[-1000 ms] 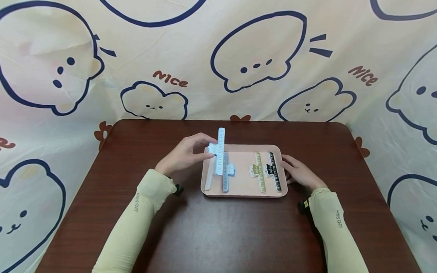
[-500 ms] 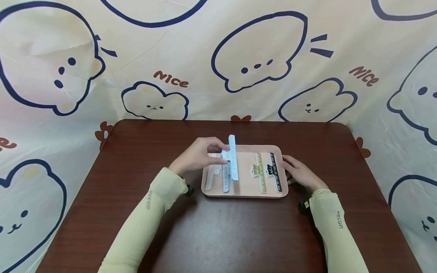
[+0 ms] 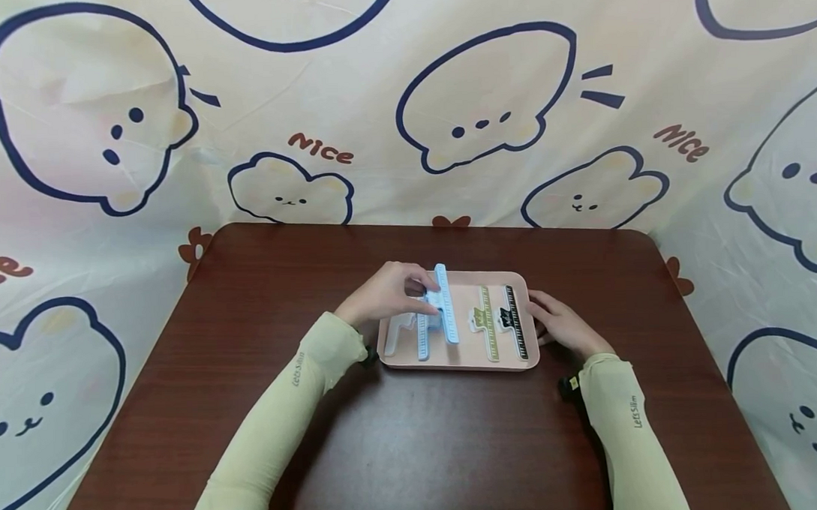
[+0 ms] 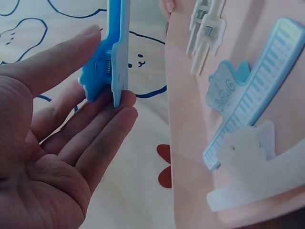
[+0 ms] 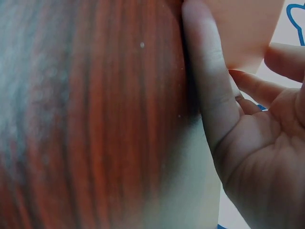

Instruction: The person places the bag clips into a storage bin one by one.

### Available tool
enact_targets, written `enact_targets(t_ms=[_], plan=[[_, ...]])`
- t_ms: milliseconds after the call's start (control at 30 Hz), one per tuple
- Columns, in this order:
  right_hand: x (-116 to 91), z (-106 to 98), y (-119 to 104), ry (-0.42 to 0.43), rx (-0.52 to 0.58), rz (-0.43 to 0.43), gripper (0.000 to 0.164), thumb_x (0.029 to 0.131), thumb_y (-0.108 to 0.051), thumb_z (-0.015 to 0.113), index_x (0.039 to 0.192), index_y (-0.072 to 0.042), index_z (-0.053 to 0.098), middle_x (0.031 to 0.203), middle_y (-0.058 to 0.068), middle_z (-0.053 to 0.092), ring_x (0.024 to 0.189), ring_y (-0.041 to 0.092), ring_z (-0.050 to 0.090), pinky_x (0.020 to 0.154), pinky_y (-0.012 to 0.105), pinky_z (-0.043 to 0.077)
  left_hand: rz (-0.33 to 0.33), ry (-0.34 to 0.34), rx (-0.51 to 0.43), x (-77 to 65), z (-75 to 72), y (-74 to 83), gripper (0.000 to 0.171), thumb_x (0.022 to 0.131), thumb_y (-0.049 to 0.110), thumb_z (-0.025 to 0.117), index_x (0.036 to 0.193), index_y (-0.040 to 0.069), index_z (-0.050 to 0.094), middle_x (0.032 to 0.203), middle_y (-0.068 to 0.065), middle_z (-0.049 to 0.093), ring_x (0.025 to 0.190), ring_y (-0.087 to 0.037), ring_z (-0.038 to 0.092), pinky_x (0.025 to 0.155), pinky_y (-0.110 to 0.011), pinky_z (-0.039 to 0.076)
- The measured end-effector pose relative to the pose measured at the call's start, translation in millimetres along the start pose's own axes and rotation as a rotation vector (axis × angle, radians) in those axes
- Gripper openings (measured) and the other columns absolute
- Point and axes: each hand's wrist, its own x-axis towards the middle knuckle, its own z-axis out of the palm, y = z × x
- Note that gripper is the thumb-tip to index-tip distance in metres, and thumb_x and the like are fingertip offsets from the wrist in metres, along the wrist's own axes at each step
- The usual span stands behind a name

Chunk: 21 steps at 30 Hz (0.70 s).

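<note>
My left hand [image 3: 386, 289] pinches a light blue clip [image 3: 446, 306] with a piano-key print, held upright over the left-middle part of the pink tray [image 3: 453, 367]. The left wrist view shows its spring and the clip's handles [image 4: 114, 71] between thumb and fingers. A matching blue clip [image 4: 257, 90] lies in the tray, partly covered by the held one in the head view. Left of it lies a white clip [image 3: 391, 340]. Toward the right side are a green clip [image 3: 490, 331] and a black clip [image 3: 517, 330]. My right hand [image 3: 566, 326] touches the tray's right edge, fingers loosely extended.
The tray stands on a dark brown wooden table [image 3: 415, 442], toward its far edge. Behind and on both sides hangs a pale curtain [image 3: 376, 98] with cartoon outlines.
My left hand has carried the blue clip rightward and lower over the tray, from above the white clip to just right of the lying blue one. My right hand stays at the tray edge.
</note>
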Motion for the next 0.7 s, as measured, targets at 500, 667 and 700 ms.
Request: enact_targets(t_ms=[500,667,700], plan=[[-1.6,0.1,-0.4,0.005,0.004,0.014,0.055,0.112,-0.035,0.042,0.163,-0.016,0.031,0.125,0.023,0.057,0.09,0.026,0.063,0.076,0.035,0.06,-0.045,-0.047,0.187,19.2,19.7,0.6,0.038,0.077,0.021,0.093,0.112,0.016,0.08,0.116,0.0,0.077,0.111,-0.017,0.073,0.099,-0.033,0.057],[-1.2,0.0,-0.7,0.004,0.009,0.011,0.056,0.112,-0.036,0.042,0.163,-0.015,0.03,0.124,0.023,0.057,0.09,0.025,0.063,0.076,0.035,0.06,-0.056,-0.068,0.22,24.4,25.2,0.6,0.035,0.077,0.023,0.094,0.109,0.017,0.08,0.115,0.002,0.077,0.111,-0.015,0.073,0.099,-0.032,0.057],[-1.1,0.2,-0.5,0.003,0.01,0.009,0.056,0.112,-0.036,0.042,0.163,-0.015,0.03,0.124,0.023,0.057,0.089,0.025,0.063,0.076,0.035,0.06,-0.055,-0.072,0.222,25.5,26.5,0.2,0.035,0.077,0.023,0.094,0.108,0.017,0.08,0.115,0.002,0.076,0.111,-0.015,0.072,0.099,-0.031,0.057]])
